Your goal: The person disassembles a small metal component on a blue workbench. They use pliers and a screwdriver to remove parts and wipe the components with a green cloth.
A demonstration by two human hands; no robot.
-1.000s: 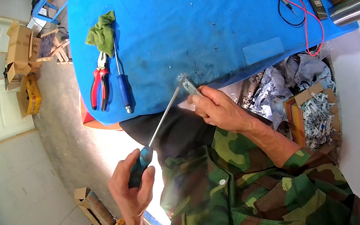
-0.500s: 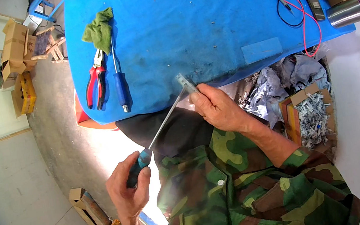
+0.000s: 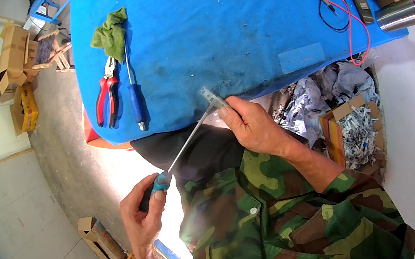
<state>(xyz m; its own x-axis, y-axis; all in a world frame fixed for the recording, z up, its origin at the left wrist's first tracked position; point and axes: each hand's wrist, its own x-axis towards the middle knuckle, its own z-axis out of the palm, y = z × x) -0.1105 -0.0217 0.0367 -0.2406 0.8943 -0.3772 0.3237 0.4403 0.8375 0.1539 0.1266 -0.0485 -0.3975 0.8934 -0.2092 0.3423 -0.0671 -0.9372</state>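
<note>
My left hand grips the teal handle of a long screwdriver, low and left of my body. Its thin metal shaft runs up and right to a small grey metal strip. My right hand pinches that strip at the near edge of the blue table. The screwdriver's tip meets the strip just below my right fingers. Both sleeves are camouflage cloth.
On the table lie red-handled pliers, a blue-handled screwdriver, a green rag, red and black test leads and a steel flask. A box of shredded scrap and crumpled foil sit right of me. Cardboard boxes stand at left.
The view has shifted slightly. Both hands keep the same hold, with the screwdriver still set against the strip.
</note>
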